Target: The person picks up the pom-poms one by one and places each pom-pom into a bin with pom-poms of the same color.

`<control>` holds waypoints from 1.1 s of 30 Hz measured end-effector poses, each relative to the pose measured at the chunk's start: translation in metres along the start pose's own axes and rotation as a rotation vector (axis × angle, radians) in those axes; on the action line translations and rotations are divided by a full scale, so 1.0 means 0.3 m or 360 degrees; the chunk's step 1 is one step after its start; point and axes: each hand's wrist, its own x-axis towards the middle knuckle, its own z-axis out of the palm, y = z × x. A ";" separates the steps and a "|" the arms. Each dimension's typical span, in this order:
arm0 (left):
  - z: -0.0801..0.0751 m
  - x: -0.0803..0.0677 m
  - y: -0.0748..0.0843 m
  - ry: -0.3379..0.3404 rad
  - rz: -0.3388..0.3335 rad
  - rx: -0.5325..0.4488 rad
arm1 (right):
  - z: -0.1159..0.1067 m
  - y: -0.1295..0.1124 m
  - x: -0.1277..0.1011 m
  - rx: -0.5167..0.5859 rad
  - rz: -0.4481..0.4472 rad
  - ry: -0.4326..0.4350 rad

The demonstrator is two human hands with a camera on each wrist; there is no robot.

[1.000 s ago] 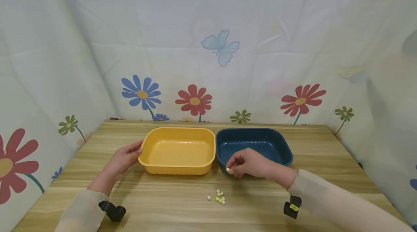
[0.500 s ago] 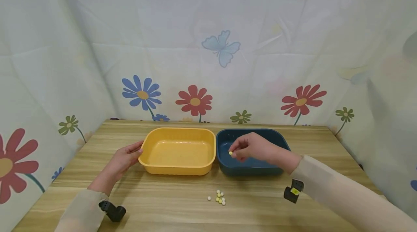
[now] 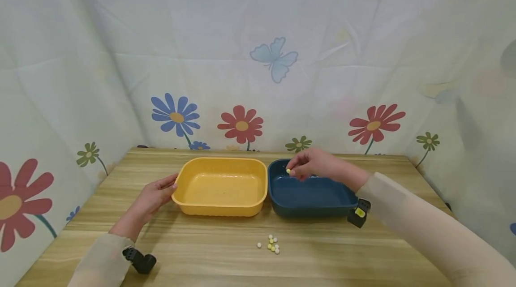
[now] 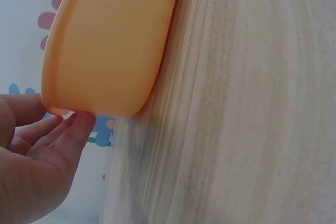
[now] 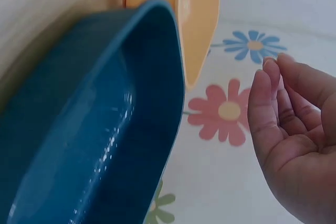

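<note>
In the head view, my right hand (image 3: 314, 164) pinches a small yellow ball (image 3: 288, 171) between thumb and fingertips, above the far left part of the dark blue basin (image 3: 314, 211). The right wrist view shows that hand (image 5: 294, 124) beyond the basin's rim (image 5: 176, 77), the ball hidden by the fingers. At the left, my left hand (image 3: 155, 197) touches the outer left rim of the yellow basin (image 3: 221, 211) with fairly straight fingers. The left wrist view has the thumb and fingers (image 4: 79, 129) against that basin's end wall (image 4: 105, 66). Several small white and yellow balls (image 3: 272, 246) lie in front.
Both basins stand side by side on a wood-grain table (image 3: 193, 255), their neighbouring rims close together. A flower-printed cloth (image 3: 209, 76) hangs behind and along both sides of the table. Each wrist carries a small black camera (image 3: 139, 260).
My right hand has risen and moved away from me, carrying the yellow ball from the blue basin's near edge to over its far part. The left hand stays at the yellow basin.
</note>
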 end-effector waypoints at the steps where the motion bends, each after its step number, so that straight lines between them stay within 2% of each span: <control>1: 0.001 -0.002 0.004 0.0003 -0.0009 -0.0003 | -0.009 0.003 0.006 -0.0009 0.0007 0.0000; 14: -0.003 -0.006 0.007 0.0002 -0.0002 0.0016 | -0.085 0.037 0.100 -0.0049 -0.0031 -0.0057; 26: -0.007 -0.003 0.000 -0.0008 0.0004 -0.0013 | -0.087 0.083 0.186 -0.0148 -0.0009 -0.0155; 33: -0.004 -0.005 0.002 -0.0007 -0.0002 -0.0022 | -0.076 0.141 0.244 -0.0188 0.0020 -0.0267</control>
